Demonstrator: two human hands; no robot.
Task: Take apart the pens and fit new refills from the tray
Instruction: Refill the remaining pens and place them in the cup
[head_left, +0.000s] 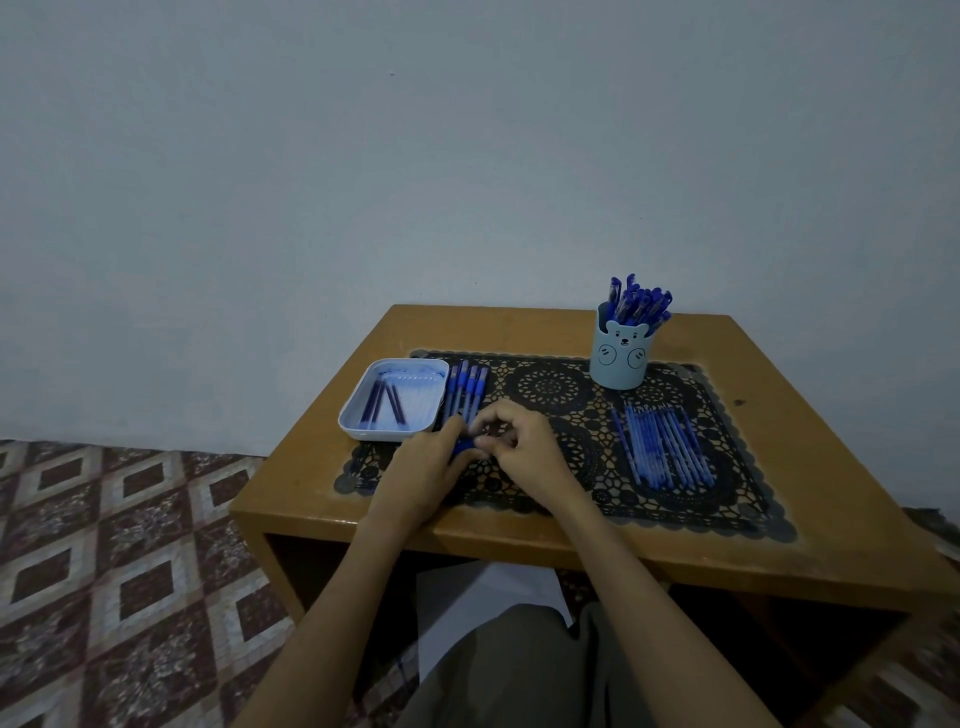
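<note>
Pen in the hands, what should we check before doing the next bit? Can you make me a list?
1. Blue pen held in both hands: ok, left hand and right hand both grip it over the lace mat.
2. Pen already apart: cannot tell, fingers hide it.
3. New refills ready: ok, a few lie in the white tray.
4. Tray close by: ok, right beside the left hand.
5. More pens waiting: ok, a row of pens lies by the tray, and the bear cup holds many.
</note>
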